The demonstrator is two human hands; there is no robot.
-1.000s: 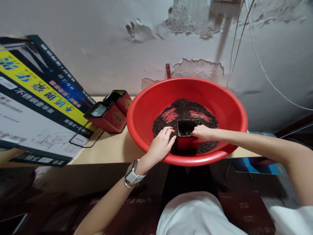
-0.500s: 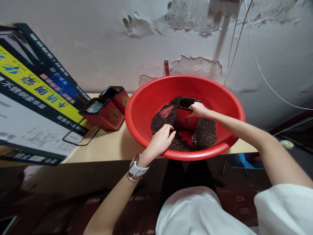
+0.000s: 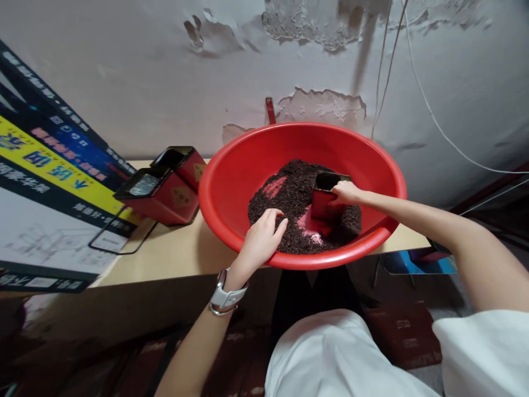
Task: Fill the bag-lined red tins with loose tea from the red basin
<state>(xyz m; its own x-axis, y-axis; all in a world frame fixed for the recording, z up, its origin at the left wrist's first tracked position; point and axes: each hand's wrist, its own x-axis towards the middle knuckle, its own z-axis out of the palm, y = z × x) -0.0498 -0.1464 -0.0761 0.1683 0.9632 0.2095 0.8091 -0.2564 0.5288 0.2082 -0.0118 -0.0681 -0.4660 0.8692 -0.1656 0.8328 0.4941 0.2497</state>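
A large red plastic basin [image 3: 231, 220] holds a heap of dark, loose bits [image 3: 285, 204] resembling tea leaves. My right hand [image 3: 347, 193] grips the upper edge of a red square tin [image 3: 324, 205] inside the basin, thumb on its outer side. The tin stands roughly upright among the bits, its open top showing a dark inside. At the near-left rim is my left hand [image 3: 262, 237], empty, its fingers apart and slightly bent over the heap. Whether those fingertips touch the bits I cannot tell.
Two more red tins [image 3: 176, 196] stand left of the basin on the pale wooden table [image 3: 173, 256], beside a wire frame [image 3: 124, 251]. A large printed carton [image 3: 53, 182] leans at far left. Behind rises a peeling wall [image 3: 144, 71] with hanging cables [image 3: 384, 82].
My right hand has moved the tin rightward through the heap, and dark bits now lie where it stood. The left hand stays at the rim. The view has shifted slightly.
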